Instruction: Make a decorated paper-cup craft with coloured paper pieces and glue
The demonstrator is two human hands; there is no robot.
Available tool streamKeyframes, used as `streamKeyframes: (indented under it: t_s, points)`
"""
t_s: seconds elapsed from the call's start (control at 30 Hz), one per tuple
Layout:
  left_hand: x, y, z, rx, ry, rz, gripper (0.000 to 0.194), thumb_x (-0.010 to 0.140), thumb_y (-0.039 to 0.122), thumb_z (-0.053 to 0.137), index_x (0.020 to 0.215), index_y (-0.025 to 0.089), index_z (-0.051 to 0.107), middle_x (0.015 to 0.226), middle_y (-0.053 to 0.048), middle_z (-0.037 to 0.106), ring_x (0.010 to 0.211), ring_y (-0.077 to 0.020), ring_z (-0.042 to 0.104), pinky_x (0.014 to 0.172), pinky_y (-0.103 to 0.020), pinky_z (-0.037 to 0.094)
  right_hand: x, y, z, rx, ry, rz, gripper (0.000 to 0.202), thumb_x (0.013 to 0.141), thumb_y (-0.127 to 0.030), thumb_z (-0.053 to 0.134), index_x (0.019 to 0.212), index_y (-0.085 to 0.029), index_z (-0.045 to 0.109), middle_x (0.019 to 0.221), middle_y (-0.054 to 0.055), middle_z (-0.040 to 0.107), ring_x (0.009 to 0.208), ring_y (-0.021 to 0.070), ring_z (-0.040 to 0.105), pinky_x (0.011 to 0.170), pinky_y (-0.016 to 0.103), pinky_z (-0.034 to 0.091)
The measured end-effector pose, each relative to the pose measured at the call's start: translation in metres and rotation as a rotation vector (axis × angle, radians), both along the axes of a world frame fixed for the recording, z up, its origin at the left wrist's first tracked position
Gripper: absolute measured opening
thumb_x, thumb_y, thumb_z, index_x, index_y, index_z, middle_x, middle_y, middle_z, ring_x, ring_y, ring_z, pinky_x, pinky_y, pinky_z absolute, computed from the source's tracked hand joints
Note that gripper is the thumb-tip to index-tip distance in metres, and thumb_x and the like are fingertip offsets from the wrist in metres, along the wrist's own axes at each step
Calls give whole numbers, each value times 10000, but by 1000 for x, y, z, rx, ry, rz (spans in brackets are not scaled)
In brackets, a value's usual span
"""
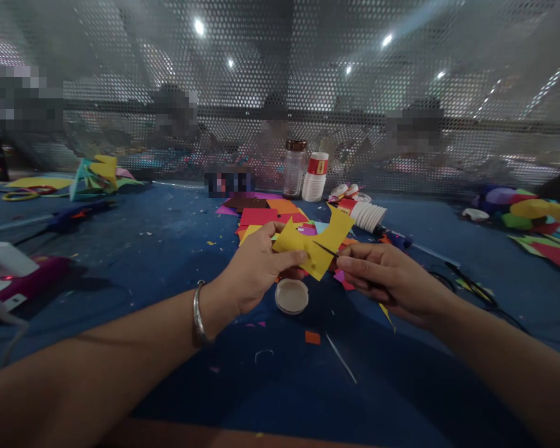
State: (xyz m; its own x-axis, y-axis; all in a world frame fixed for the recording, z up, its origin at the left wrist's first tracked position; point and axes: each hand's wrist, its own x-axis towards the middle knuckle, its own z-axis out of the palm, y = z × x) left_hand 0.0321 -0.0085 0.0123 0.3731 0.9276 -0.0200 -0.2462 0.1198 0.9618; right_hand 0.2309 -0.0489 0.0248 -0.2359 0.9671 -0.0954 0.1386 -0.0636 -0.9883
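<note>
Raised over the table, my left hand (266,258) pinches a sheet of yellow paper (303,247) between thumb and fingers. The paper has a curved notch in its upper edge. My right hand (387,274) is closed around small scissors (325,248); one dark, pointed blade shows across the paper's right part, and the handles are hidden in the fingers. Below the paper lies a round whitish lid (292,297). Behind it, a pile of coloured paper (261,216) is partly covered by the yellow sheet and my left hand.
A clear bottle (294,169) and stacked paper cups (314,177) stand at the back; another cup stack (366,215) lies sideways. A glue gun (396,238) is beyond my right hand, another (79,214) at left. A purple power strip (32,283) sits left. Paper scraps dot the blue table (177,386).
</note>
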Motion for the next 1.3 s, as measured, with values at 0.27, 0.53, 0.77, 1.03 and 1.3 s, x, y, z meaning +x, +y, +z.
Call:
streamKeyframes:
  t_s: [0.27, 0.53, 0.77, 1.03, 1.3]
  points:
    - [0, 1, -1, -12, -2, -10, 409, 729, 39, 747, 1051, 146, 519, 909, -66, 720, 703, -152, 697, 545, -220, 551, 1, 0, -1, 1, -17, 2, 449, 737, -542, 784, 683, -161, 551, 544, -73, 454, 385, 0, 236, 351, 193, 82]
    - [1, -1, -2, -6, 10, -18, 445, 688, 48, 792, 1044, 136, 541, 882, -61, 719, 670, -142, 686, 533, -211, 548, -1, 0, -1, 2, -22, -4, 473, 705, -561, 798, 662, -162, 549, 525, -79, 443, 379, -1, 243, 346, 190, 75]
    - [2, -3, 0, -55, 10, -47, 419, 716, -1, 750, 1051, 147, 547, 872, -49, 715, 672, -126, 678, 528, -188, 538, -2, -1, -1, 0, -28, -1, 455, 704, -554, 794, 679, -162, 566, 536, -74, 455, 377, 0, 241, 342, 196, 60]
    - [3, -5, 3, -130, 12, -67, 417, 733, -22, 725, 1068, 151, 546, 849, -44, 712, 627, -106, 664, 527, -181, 527, -2, -1, -2, 11, -44, -2, 443, 722, -554, 778, 670, -165, 572, 527, -72, 445, 386, 12, 256, 350, 195, 94]
    - [4, -5, 4, -198, -6, -75, 476, 729, -38, 723, 1119, 154, 531, 822, -38, 701, 589, -93, 644, 513, -169, 514, -4, -2, -2, 24, -53, -12, 471, 717, -565, 780, 645, -162, 548, 527, -72, 438, 395, 9, 253, 352, 191, 78]
